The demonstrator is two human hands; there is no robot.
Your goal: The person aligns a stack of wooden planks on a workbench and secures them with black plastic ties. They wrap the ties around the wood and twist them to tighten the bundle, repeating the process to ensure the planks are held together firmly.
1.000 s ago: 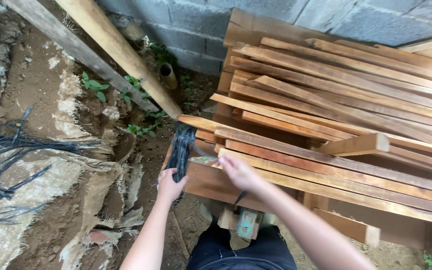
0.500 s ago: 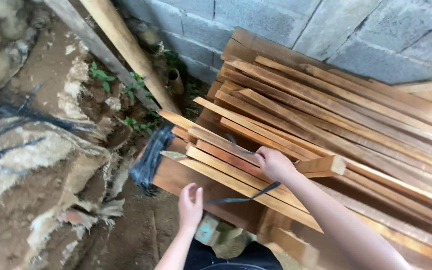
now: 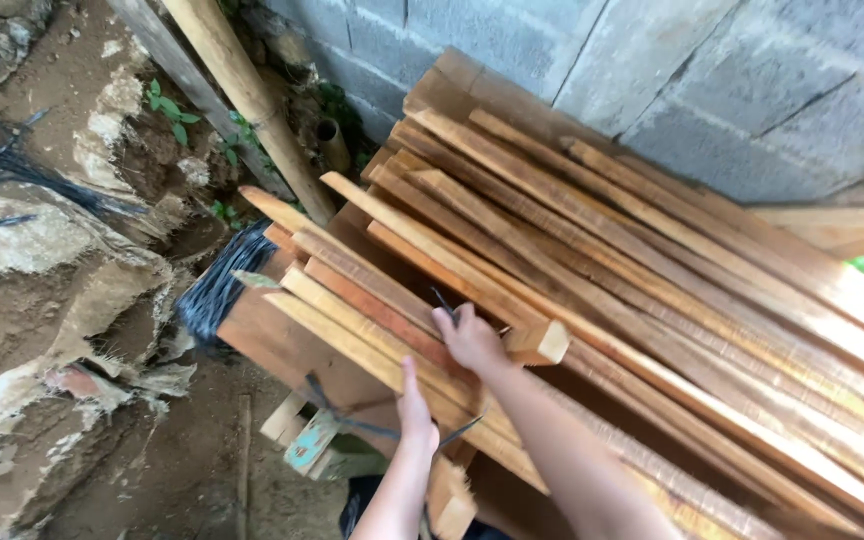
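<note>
Leaning: timber stack (image 3: 652, 260) against block wall (image 3: 712, 80).

The person's left hand (image 3: 415, 410) reaches forward from the bottom of the view, fingers held straight and close together, palm turned inward, its forearm rising almost vertically beneath it. Just ahead and to the right of it, the right hand (image 3: 470, 338) is curled, knuckles up and fingers bent under, with its forearm stretching back diagonally toward the lower right.
</note>
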